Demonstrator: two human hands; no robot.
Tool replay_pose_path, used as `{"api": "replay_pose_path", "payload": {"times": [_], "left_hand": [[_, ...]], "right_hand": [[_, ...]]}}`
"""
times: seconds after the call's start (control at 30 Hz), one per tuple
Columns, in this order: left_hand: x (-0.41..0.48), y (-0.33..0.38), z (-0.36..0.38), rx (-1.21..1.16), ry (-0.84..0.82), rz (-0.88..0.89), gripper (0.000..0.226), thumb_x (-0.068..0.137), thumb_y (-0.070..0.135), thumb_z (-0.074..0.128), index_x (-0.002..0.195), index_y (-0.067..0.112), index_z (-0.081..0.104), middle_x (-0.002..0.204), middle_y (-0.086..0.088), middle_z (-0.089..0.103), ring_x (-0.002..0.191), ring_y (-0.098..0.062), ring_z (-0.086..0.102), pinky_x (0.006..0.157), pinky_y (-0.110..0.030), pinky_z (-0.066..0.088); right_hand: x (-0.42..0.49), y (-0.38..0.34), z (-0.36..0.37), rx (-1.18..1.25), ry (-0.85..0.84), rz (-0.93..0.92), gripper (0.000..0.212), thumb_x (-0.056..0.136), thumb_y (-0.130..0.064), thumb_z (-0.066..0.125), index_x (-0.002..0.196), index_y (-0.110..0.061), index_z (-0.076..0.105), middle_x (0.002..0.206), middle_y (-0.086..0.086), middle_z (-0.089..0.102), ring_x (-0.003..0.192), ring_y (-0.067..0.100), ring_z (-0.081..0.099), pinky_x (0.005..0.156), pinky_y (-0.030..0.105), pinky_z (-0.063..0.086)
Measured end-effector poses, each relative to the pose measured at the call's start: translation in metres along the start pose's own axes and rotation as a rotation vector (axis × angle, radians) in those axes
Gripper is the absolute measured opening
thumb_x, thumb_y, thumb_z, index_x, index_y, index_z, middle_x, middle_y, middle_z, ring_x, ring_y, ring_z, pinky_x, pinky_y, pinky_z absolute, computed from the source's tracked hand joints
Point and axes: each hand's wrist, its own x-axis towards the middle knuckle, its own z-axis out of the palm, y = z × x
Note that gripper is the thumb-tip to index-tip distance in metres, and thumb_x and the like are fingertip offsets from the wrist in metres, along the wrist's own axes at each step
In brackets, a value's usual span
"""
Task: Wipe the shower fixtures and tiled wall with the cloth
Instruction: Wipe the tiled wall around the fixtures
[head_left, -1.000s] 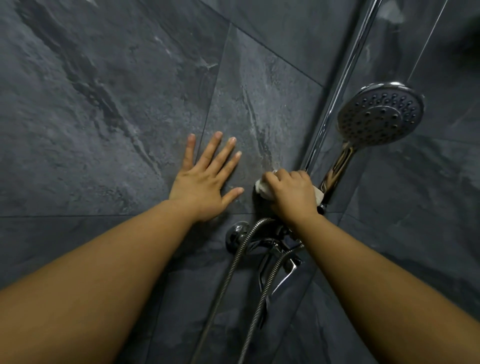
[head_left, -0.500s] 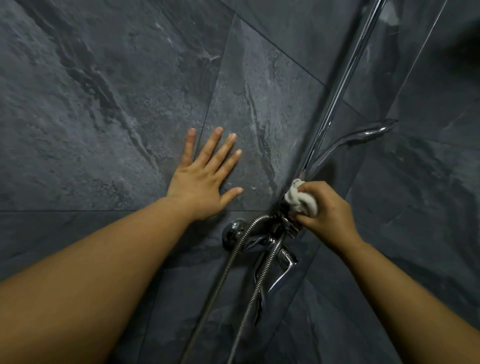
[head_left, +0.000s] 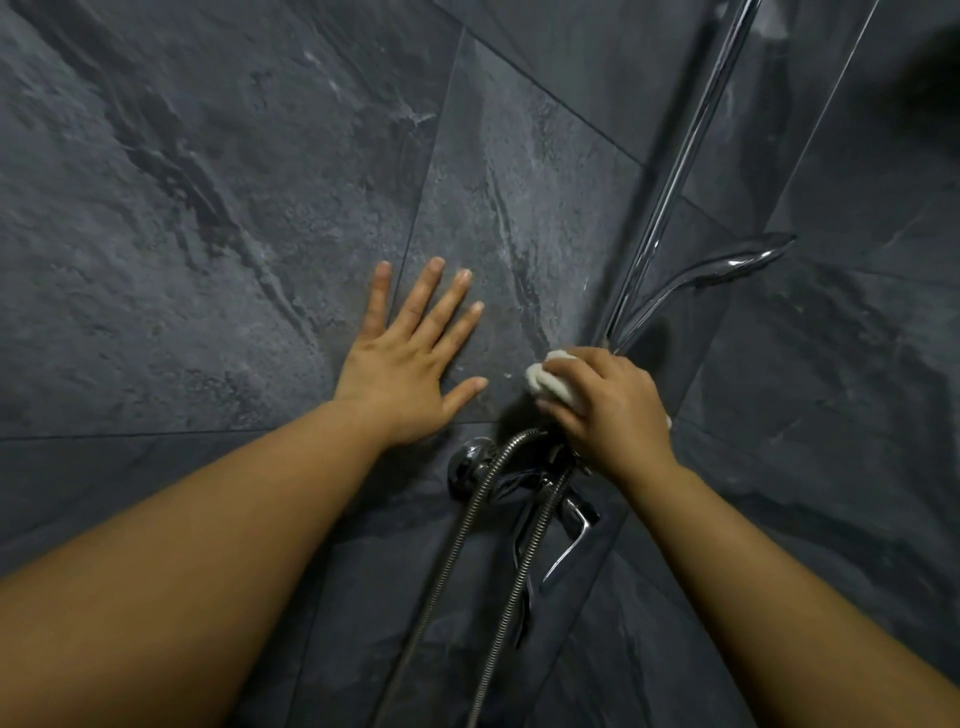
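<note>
Since 0.5 s ago our right hand (head_left: 608, 410) has slid leftward, fingers curled tight on the cloth (head_left: 550, 382); the rail (head_left: 670, 192) rises just above the grip, with the tap (head_left: 519, 473) just below. Our left hand (head_left: 410, 374) lies spread flat on the wall (head_left: 208, 208). We should rub firmly around the rail's foot.

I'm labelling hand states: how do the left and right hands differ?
The left hand lies flat with fingers spread; the right hand is curled. The left hand holds nothing and presses the tiled wall; the right hand grips the white cloth by the rail. Both are bare.
</note>
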Motion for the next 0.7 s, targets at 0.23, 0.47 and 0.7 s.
{"api": "replay_pose_path", "payload": {"times": [0.23,0.47,0.7], "left_hand": [[-0.001,-0.005,-0.001,-0.159,0.103,-0.002,0.065,0.091,0.05,0.014,0.145,0.015,0.018,0.155,-0.009,0.017,0.143,-0.026,0.006,0.109,-0.048,-0.019],[-0.001,-0.006,0.002,-0.21,0.241,0.019,0.057,0.092,0.035,0.027,0.141,0.006,0.033,0.148,-0.012,0.036,0.139,-0.024,0.017,0.111,-0.047,-0.006],[0.0,-0.005,0.009,-0.099,0.227,0.017,0.06,0.097,0.047,0.014,0.143,0.01,0.03,0.151,-0.012,0.027,0.141,-0.029,0.015,0.11,-0.054,-0.006]], "right_hand": [[0.032,-0.075,0.018,0.611,0.502,0.497,0.046,0.085,-0.04,0.053,0.115,-0.007,0.064,0.123,0.01,0.052,0.115,0.011,0.049,0.1,0.01,0.031],[0.039,-0.122,0.092,0.642,0.561,0.679,0.058,0.095,-0.049,0.035,0.137,-0.01,0.044,0.145,0.016,0.038,0.133,0.019,0.031,0.11,0.03,0.024],[0.025,-0.116,0.109,0.732,0.604,0.542,0.047,0.096,-0.032,0.038,0.141,-0.02,0.03,0.15,0.012,0.026,0.141,0.025,0.02,0.116,0.039,0.017]]}}
